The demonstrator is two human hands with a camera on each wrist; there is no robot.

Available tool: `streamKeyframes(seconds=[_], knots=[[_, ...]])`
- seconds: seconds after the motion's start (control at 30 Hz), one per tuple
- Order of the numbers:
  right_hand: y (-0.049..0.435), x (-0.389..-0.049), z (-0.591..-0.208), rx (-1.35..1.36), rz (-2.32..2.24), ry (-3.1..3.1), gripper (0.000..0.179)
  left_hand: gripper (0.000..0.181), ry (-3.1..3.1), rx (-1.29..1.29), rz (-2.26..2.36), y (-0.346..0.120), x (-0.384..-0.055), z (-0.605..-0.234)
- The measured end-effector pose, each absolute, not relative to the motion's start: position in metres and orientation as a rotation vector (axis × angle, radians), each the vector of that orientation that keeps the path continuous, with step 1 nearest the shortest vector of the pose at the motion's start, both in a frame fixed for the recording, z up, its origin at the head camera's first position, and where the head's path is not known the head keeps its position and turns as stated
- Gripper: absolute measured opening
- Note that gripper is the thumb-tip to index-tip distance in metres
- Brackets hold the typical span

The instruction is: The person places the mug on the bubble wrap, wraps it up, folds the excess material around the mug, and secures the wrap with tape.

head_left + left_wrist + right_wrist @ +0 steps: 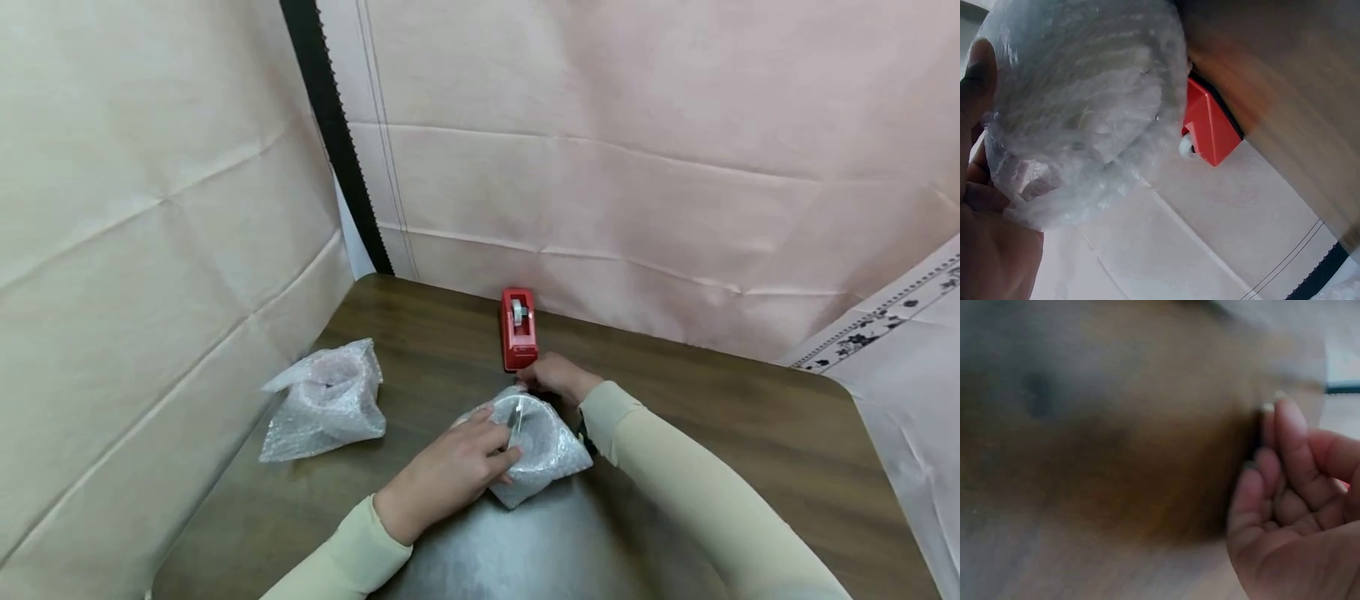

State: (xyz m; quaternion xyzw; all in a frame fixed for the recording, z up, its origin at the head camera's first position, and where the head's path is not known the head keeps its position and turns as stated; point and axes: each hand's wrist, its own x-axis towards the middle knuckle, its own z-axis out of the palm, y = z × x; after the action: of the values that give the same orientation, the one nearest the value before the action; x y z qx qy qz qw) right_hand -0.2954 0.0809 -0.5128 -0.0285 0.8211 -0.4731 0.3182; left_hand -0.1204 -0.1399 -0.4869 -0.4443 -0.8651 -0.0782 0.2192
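A bubble-wrapped bundle [540, 442] rests on the table in the head view, with a rounded rim showing through the wrap. My left hand [457, 467] grips its near left side; in the left wrist view the thumb [982, 69] lies against the bubble wrap [1085, 94]. At the bundle's far side is my right hand [557, 377], its fingertips close to the near end of a red tape dispenser [519, 342]. Those fingers [1297, 444] look bent in the right wrist view, and whatever may lie between them is hidden. A shiny clear strip [517, 410] shows on the wrap.
A second bubble-wrapped bundle [330, 404] sits at the left of the brown table [675, 392]. Cloth-covered walls [637, 167] rise behind and at the left. The red dispenser stands near the table's back edge.
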Motion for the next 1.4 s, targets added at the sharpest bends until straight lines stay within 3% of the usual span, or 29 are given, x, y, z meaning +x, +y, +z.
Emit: streamKeyframes(seconds=[0.23, 0.37, 0.43, 0.67, 1.07, 1.4], knots=[[0.111, -0.296, -0.508, -0.322, -1.264, 2.018, 0.021, 0.037, -2.398, -1.214, -0.228, -0.139, -0.118, -0.489], [0.12, -0.29, -0.504, -0.549, -1.266, 1.855, 0.047, 0.037, -2.404, -1.223, -0.218, -0.142, -0.117, -0.49], [0.119, -0.287, -0.504, -0.652, -1.23, 1.869, 0.05, 0.037, -2.413, -1.209, -0.23, -0.144, -0.116, -0.489], [0.11, -0.278, -0.5, -0.879, -1.081, 2.289, 0.025, 0.037, -2.402, -1.226, -0.234, -0.148, -0.117, -0.488], [0.109, -0.284, -0.467, -1.602, -0.706, 3.097, 0.024, 0.034, -2.416, -1.374, -0.194, -0.151, -0.133, -0.471], [0.106, -0.289, -0.508, -1.613, -0.809, 2.969, 0.012, 0.043, -2.366, -1.446, -0.262, -0.157, -0.134, -0.481]])
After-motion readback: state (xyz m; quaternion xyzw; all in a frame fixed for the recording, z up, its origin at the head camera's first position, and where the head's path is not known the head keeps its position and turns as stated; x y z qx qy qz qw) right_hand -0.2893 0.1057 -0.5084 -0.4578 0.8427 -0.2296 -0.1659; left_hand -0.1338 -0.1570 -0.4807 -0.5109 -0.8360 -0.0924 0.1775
